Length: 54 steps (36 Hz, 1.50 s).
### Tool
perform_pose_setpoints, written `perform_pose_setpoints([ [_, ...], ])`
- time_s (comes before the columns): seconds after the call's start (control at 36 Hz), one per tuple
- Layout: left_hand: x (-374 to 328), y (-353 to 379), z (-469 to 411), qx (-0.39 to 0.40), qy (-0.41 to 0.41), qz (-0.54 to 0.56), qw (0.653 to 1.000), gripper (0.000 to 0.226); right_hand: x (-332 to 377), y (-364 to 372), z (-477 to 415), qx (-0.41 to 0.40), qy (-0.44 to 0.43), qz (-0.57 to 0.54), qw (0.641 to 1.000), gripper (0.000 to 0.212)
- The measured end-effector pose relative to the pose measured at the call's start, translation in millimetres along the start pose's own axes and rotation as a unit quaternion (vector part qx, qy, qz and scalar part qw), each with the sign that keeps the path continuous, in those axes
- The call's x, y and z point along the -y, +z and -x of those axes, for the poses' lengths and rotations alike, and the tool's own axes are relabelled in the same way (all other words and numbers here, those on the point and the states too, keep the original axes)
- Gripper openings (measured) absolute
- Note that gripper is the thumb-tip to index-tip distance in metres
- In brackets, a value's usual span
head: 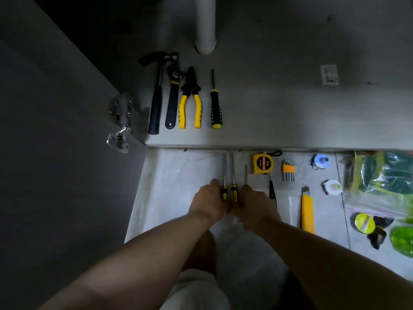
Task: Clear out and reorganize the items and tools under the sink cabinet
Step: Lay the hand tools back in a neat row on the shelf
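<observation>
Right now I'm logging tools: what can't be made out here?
Head view:
Small screwdrivers: handle ends and grip hidden by left hand and right hand.
Plastic bag: cut off by right edge.
White label on cabinet floor: too small to read.

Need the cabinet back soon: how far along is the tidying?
Done: hammer, wrench, pliers and a screwdriver lined up in the cabinet. In hand: left hand and right hand grip small screwdrivers. To go: tape measure, hex keys, utility knife on the tiles.

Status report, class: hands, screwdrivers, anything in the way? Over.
Left hand, right hand against small screwdrivers, grip unclear. On floor before cabinet. Tape measure close by.
</observation>
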<state>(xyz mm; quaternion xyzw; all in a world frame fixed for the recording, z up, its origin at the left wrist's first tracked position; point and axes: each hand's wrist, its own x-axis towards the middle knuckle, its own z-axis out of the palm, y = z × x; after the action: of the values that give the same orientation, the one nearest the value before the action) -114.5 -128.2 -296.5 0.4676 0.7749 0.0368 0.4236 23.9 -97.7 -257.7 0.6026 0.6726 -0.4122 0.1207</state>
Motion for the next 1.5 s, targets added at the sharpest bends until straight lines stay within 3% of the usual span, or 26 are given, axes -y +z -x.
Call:
perform_pose_setpoints([
  [0.17, 5, -6, -2, -0.012, -0.017, -0.032, 0.999, 0.025, 10, 14, -17, -0.031, 0.045, 0.044, 0.998, 0.021],
  [0.28, 15, -15, 0, 0.036, -0.023, -0.014, 0.999, 0.010, 8, 18, -27, -0.007, 0.072, 0.000, 0.997, 0.014],
  [0.36, 25, -18, 6, 0.067, 0.012, 0.088, 0.994, 0.010, 4, 15, -27, 0.062, 0.059, -0.036, 0.996, 0.020],
  [0.44, 28, -20, 16, 0.068, 0.053, 0.143, 0.986, 0.017, -3, -3, -24, 0.140, 0.033, 0.002, 0.990, 0.026],
  [0.58, 11, -29, 33, 0.006, 0.134, 0.168, 0.977, 0.019, -11, -60, -13, 0.293, 0.045, -0.124, 0.947, 0.027],
  [0.69, -18, -43, 42, -0.088, 0.203, 0.193, 0.956, 0.018, -7, -116, 4, 0.334, -0.007, -0.136, 0.932, 0.017],
  [0.83, -70, -78, 24, -0.243, 0.259, 0.213, 0.910, 0.016, 11, -167, 12, 0.262, -0.071, -0.249, 0.930, 0.013],
  [0.92, -96, -109, -1, -0.308, 0.223, 0.199, 0.903, 0.014, 25, -179, 2, 0.137, -0.081, -0.298, 0.941, 0.016],
  [1.03, -116, -139, -32, -0.297, 0.131, 0.076, 0.943, 0.021, 39, -175, -22, -0.021, -0.040, -0.305, 0.951, 0.019],
  [1.14, -130, -146, -46, -0.289, 0.100, 0.007, 0.952, 0.033, 47, -167, -49, -0.083, -0.001, -0.297, 0.951, 0.017],
  [1.28, -133, -141, -53, -0.267, 0.101, -0.026, 0.958, 0.024, 57, -158, -72, -0.148, 0.005, -0.202, 0.968, 0.025],
  [1.39, -124, -134, -47, -0.283, 0.124, -0.026, 0.951, 0.026, 65, -151, -77, -0.158, -0.006, -0.173, 0.972, 0.025],
  [1.5, -107, -129, -40, -0.355, 0.183, -0.014, 0.917, 0.017, 66, -145, -78, -0.180, -0.011, -0.133, 0.975, 0.025],
])
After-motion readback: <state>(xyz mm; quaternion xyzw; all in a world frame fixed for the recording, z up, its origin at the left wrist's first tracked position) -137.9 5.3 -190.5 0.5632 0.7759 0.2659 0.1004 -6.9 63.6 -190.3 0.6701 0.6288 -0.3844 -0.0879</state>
